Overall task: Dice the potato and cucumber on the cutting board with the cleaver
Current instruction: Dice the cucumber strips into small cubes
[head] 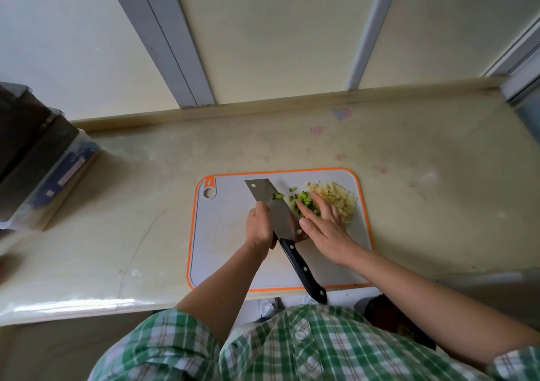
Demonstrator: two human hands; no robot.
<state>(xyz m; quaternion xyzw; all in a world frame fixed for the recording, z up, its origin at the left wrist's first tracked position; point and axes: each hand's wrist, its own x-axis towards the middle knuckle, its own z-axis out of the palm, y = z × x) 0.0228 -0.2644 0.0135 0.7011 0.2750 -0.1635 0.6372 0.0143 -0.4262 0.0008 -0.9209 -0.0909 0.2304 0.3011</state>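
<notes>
Clearing the cleaver point(274, 205)
Left hand point(258, 225) grips its spine to steady it, while the right hand point(324, 228), fingers straight, likely brushes cucumber dice point(305, 202) toward the potato pile point(339, 201) at two o'clock.

readable text: none | label point(71, 171) on box point(35, 147): too blurred | coloured marks point(342, 114) on countertop point(248, 144): illegible

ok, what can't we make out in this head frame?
Head view only:
- Green diced cucumber: partly under the right hand's straight fingers.
- Pale diced potato pile: near side covered by that hand.
- Steel cleaver with black handle: blade heel hidden by the left hand gripping it.
- Dark box at far left: cut by the frame edge, label too small to read.
</notes>
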